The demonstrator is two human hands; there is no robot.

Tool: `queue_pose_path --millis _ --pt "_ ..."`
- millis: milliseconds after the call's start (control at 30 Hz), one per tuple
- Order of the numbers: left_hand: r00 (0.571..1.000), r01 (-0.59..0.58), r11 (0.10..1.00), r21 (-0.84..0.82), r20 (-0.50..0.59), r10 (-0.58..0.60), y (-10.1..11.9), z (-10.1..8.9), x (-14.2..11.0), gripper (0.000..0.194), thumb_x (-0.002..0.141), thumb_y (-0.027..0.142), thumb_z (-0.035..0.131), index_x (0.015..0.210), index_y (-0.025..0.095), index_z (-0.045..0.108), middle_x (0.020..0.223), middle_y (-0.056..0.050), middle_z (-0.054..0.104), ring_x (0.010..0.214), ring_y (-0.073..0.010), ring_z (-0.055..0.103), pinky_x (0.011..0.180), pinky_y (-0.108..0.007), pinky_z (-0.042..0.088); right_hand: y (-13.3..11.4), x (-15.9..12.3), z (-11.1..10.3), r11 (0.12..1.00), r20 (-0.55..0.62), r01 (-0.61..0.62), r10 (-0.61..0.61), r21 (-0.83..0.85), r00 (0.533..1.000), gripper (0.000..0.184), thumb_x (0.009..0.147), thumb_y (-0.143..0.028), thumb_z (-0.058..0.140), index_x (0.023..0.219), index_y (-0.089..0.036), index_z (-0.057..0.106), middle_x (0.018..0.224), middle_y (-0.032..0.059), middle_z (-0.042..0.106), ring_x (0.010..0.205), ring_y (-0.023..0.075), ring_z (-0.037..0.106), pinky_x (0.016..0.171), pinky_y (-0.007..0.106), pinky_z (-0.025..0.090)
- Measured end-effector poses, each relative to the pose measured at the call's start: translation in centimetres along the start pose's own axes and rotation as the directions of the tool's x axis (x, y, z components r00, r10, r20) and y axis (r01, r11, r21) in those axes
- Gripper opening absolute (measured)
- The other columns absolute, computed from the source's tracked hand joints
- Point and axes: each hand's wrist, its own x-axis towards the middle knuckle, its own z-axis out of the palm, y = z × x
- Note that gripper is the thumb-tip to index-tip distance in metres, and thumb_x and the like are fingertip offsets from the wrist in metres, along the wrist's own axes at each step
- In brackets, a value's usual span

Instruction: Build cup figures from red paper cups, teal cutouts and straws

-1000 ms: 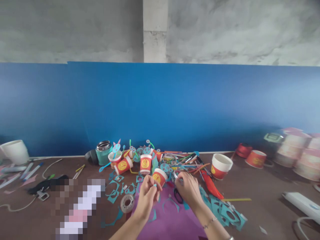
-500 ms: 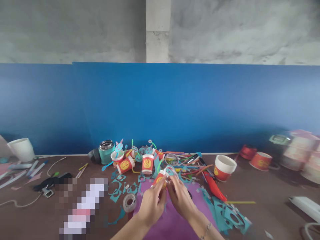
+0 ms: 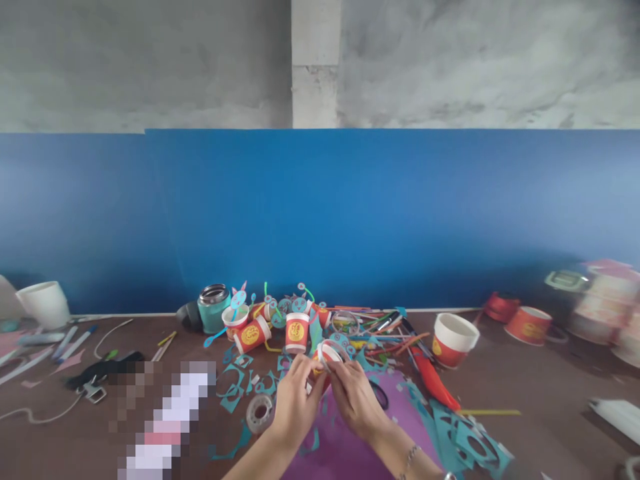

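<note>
Both of my hands meet around a small red-and-white paper cup [image 3: 331, 352] over a purple sheet [image 3: 385, 440]. My left hand [image 3: 295, 398] is closed on the cup's near left side. The fingers of my right hand [image 3: 359, 398] are bent and pressed together at the cup's right side, by its white rim. The cup is tilted, and much of its body is hidden by my fingers. Just behind the rim shows a round blue paper piece [image 3: 340, 341]; whether it is fixed to this cup I cannot tell.
Decorated paper cups [image 3: 297, 333] and a teal flask [image 3: 214, 308] stand at the back. A tape roll [image 3: 259, 413] lies left of the sheet, blue paper scraps [image 3: 470, 437] right. Further right are a red bag [image 3: 435, 383] and stacked white-rimmed cups [image 3: 454, 339].
The cup has turned in my hands, so its white rim shows more and its yellow emblem less. My fingers have shifted around it. The whole view has moved slightly.
</note>
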Motion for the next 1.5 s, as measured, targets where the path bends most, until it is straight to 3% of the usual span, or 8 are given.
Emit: queue_pose_path --millis 467,700,833,967,1200,1267,1367,1500 --pt "0.994 -0.078 0.995 -0.069 0.072 0.083 0.3 -0.1 -0.7 0.018 0.093 0.025 0.038 0.083 0.022 0.053 0.085 -0.002 0.057 0.074 -0.0143 0.059 0.067 -0.023 0.045 -0.5 -0.5 -0.2 0.999 -0.085 -0.037 0.039 0.024 0.996 0.025 0.091 -0.023 0.041 0.074 -0.022 0.058 0.061 0.0003 0.057 0.061 0.0168 0.051 0.065 0.03 0.038" --pt "0.983 -0.183 0.97 -0.162 -0.042 0.178 0.7 0.2 -0.9 0.021 0.093 0.024 0.038 0.076 0.021 0.05 0.076 -0.003 0.055 0.07 -0.0149 0.055 0.066 -0.025 0.045 -1.8 -0.5 0.0 0.964 -0.143 -0.096 0.134 0.249 0.981 0.032 0.091 -0.027 0.041 0.066 -0.02 0.06 0.059 0.0015 0.058 0.062 0.0175 0.052 0.066 0.03 0.041" --pt "0.986 -0.127 0.956 -0.265 -0.139 0.092 0.5 0.2 -0.6 0.017 0.093 0.026 0.04 0.082 0.02 0.051 0.082 -0.004 0.059 0.077 -0.0162 0.057 0.072 -0.026 0.047 -0.8 -0.7 0.3 0.914 -0.256 -0.222 0.317 0.339 0.913 0.033 0.09 -0.035 0.042 0.074 -0.019 0.065 0.066 0.0051 0.063 0.064 0.0195 0.056 0.063 0.03 0.044" --pt "0.978 0.02 0.934 -0.356 -0.189 -0.093 0.0 0.0 -0.1 0.016 0.093 0.031 0.041 0.09 0.019 0.052 0.096 -0.008 0.06 0.089 -0.0184 0.059 0.073 -0.026 0.047 2.1 -0.6 -0.1 0.912 -0.477 -0.365 0.41 0.189 0.777 0.032 0.087 -0.039 0.043 0.092 -0.018 0.066 0.085 0.0114 0.069 0.081 0.0254 0.061 0.075 0.036 0.045" --pt "0.988 0.036 0.925 -0.378 -0.127 -0.09 -0.3 0.0 0.2 0.021 0.094 0.034 0.039 0.092 0.019 0.055 0.098 -0.008 0.059 0.096 -0.0191 0.057 0.081 -0.029 0.046 6.9 -1.5 0.2 0.71 -0.42 -0.638 0.502 -0.299 0.756 0.04 0.081 -0.018 0.037 0.114 -0.011 0.058 0.101 0.0222 0.064 0.097 0.0373 0.057 0.076 0.052 0.041" --pt "0.99 0.034 0.927 -0.374 -0.115 -0.082 -0.2 0.1 0.2 0.022 0.094 0.033 0.039 0.091 0.02 0.055 0.098 -0.007 0.059 0.094 -0.0187 0.057 0.08 -0.028 0.045 6.8 -1.6 0.4 0.703 -0.491 -0.626 0.436 -0.337 0.754 0.045 0.078 -0.02 0.042 0.12 -0.008 0.052 0.113 0.0273 0.057 0.105 0.042 0.052 0.077 0.056 0.04" --pt "0.993 0.011 0.93 -0.368 -0.108 -0.054 0.2 -0.1 0.3 0.022 0.094 0.031 0.038 0.087 0.019 0.055 0.092 -0.006 0.059 0.087 -0.0175 0.057 0.077 -0.028 0.045 4.9 -1.3 0.2 0.873 -0.532 -0.426 0.25 -0.237 0.809 0.042 0.082 -0.027 0.046 0.122 -0.017 0.049 0.123 0.0199 0.051 0.113 0.0368 0.047 0.085 0.054 0.04" --pt "0.994 -0.087 0.917 -0.389 -0.089 0.057 0.8 -0.4 0.2 0.025 0.095 0.028 0.036 0.08 0.019 0.054 0.086 -0.006 0.058 0.082 -0.0172 0.056 0.076 -0.029 0.045 1.2 -1.0 -0.4 0.997 -0.311 -0.071 0.056 -0.034 0.949 0.017 0.087 -0.026 0.051 0.104 -0.025 0.056 0.115 0.0103 0.055 0.111 0.0272 0.049 0.091 0.045 0.041"
